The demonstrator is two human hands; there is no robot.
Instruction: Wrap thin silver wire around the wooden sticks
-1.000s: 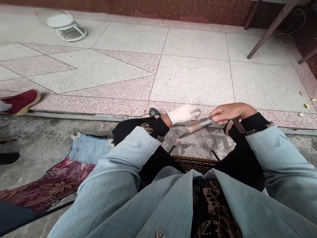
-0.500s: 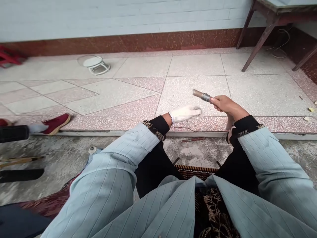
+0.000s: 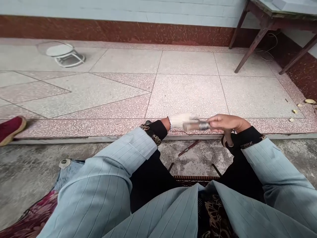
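My right hand (image 3: 226,123), bare, is closed around a short brown handle (image 3: 195,125) with a silver wire-wrapped band; the handle lies sideways and is smeared by motion. My left hand (image 3: 182,119), in a white knit glove, sits right behind the handle's free end, fingers partly hidden and blurred. A thin dark blade-like piece (image 3: 188,148) lies on the grey concrete below both hands. A thin red thread (image 3: 178,132) runs under the gloved hand.
Tiled terrazzo floor (image 3: 188,89) stretches ahead, one step above the concrete. A white wire stand (image 3: 63,53) sits far left, a red shoe (image 3: 11,129) at the left edge, wooden table legs (image 3: 250,43) and cable far right, patterned cloth (image 3: 34,215) bottom left, a woven basket rim (image 3: 195,178) between my knees.
My right hand lowered the handle from its raised position back down level with the gloved hand. The view swung slightly left and down; the blade-like piece stays on the concrete.
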